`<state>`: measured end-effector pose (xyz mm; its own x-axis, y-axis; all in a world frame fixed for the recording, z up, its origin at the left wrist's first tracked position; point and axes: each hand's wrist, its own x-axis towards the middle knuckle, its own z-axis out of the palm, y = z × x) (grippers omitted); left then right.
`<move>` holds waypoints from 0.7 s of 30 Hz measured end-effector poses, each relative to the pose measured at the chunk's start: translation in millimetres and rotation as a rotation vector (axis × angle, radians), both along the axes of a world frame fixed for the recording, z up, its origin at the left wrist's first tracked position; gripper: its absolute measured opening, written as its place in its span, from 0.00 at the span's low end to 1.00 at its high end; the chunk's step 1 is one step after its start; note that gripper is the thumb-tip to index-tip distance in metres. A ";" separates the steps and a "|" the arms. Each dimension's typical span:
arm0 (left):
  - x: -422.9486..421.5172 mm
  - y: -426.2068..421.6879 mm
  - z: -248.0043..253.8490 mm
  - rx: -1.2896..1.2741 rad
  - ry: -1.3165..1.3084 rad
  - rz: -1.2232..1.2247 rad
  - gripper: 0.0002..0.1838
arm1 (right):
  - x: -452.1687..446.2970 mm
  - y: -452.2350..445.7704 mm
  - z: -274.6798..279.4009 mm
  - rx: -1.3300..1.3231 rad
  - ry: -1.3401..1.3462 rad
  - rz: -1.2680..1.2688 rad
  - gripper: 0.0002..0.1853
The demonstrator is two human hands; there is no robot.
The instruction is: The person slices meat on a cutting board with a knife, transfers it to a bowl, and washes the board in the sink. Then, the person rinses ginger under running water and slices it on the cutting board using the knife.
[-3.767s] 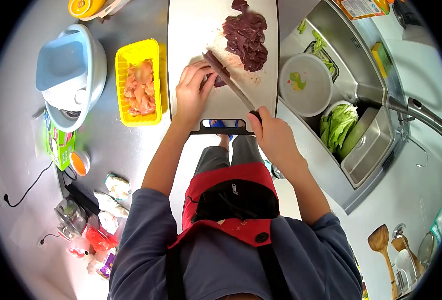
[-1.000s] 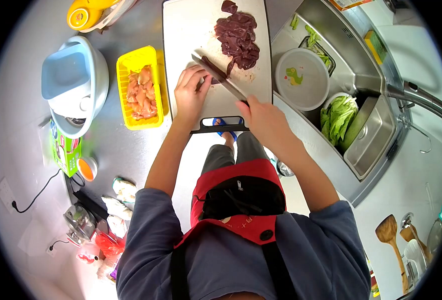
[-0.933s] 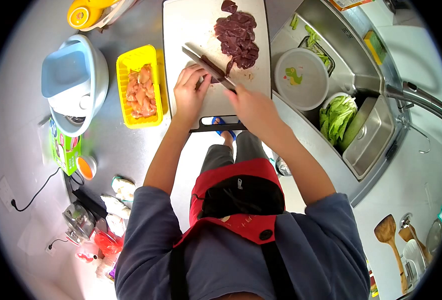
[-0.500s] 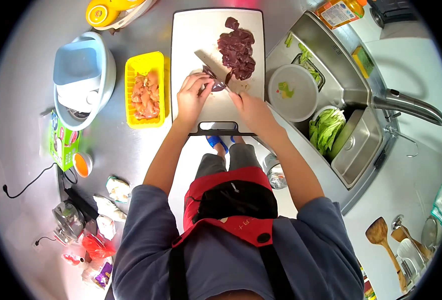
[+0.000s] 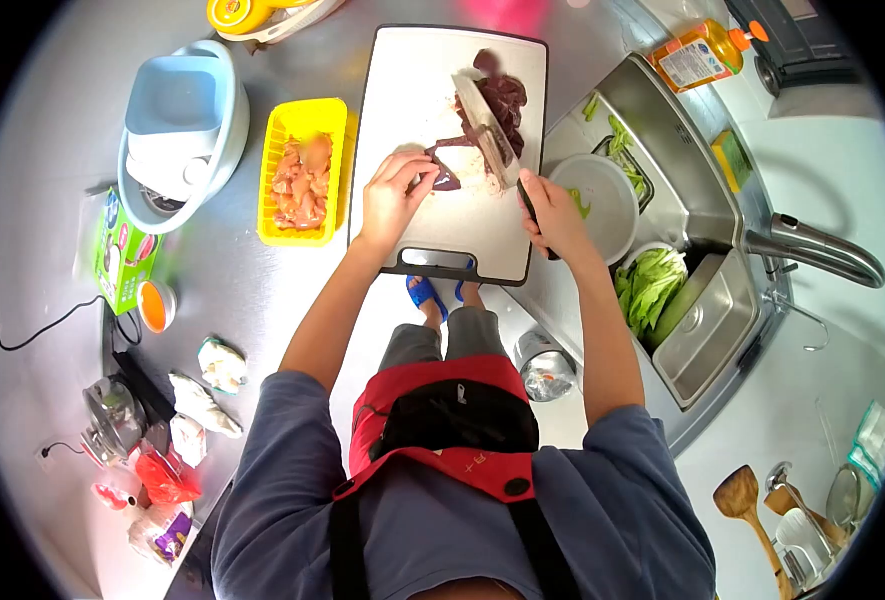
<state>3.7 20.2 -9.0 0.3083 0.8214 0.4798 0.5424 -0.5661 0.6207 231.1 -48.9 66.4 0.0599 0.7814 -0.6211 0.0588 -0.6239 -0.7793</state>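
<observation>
A white cutting board [image 5: 412, 100] with a dark rim lies in front of me. My right hand [image 5: 556, 213] is wrapped round the dark handle of a kitchen knife [image 5: 486, 128]. Its broad blade lies along the heap of dark red liver pieces [image 5: 508, 100] at the board's right side and covers part of it. My left hand [image 5: 394, 190] pinches a remaining piece of liver [image 5: 445, 177] at the board's middle, its fingertips on the piece's left end. A thin dark strip of liver stretches above that piece toward the blade. Wet smears mark the board between the piece and the heap.
Left of the board stands a yellow basket [image 5: 343, 190] of raw meat pieces, then a basin [image 5: 237, 125] holding a blue tub. To the right, the sink [image 5: 702, 180] holds a white bowl [image 5: 602, 200] and leafy greens [image 5: 654, 290]. A soap bottle [image 5: 697, 62] stands behind.
My right hand has swung the knife away from the left fingers, right and up to the heap. My left hand stays on the liver piece. The whole view has shifted slightly.
</observation>
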 end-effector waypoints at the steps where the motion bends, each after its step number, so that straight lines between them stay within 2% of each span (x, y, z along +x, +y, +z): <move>1: 0.1 1.3 -0.8 0.003 0.000 0.006 0.08 | -1.1 2.2 6.9 0.018 -0.020 0.008 0.26; 2: -0.3 1.2 -1.6 0.004 -0.011 -0.003 0.08 | -4.1 2.0 12.6 0.018 -0.019 0.014 0.26; 4: -0.8 -0.2 -2.3 0.000 -0.023 -0.014 0.08 | -11.8 -2.2 20.5 0.050 -0.267 0.175 0.26; 5: -0.9 -0.1 -2.6 -0.002 -0.019 -0.011 0.08 | -15.7 -5.8 16.6 0.049 -0.269 0.175 0.26; 7: -0.4 0.1 -2.3 -0.003 -0.017 -0.004 0.08 | -24.0 -11.4 6.8 0.128 -0.447 0.288 0.26; 11: -0.6 0.8 -1.1 -0.013 -0.028 -0.014 0.08 | -32.2 -12.3 1.6 0.160 -0.511 0.367 0.26; 13: -0.3 2.3 1.3 -0.015 -0.027 -0.015 0.08 | -44.2 -6.5 -5.9 0.311 -0.684 0.345 0.26; 17: -1.1 -0.6 2.0 -0.027 -0.003 -0.024 0.07 | -67.9 53.0 -18.2 0.268 -0.641 0.374 0.26; 21: -1.4 -0.6 3.7 -0.023 -0.015 -0.022 0.08 | -50.3 72.0 -34.9 0.436 -0.566 0.197 0.28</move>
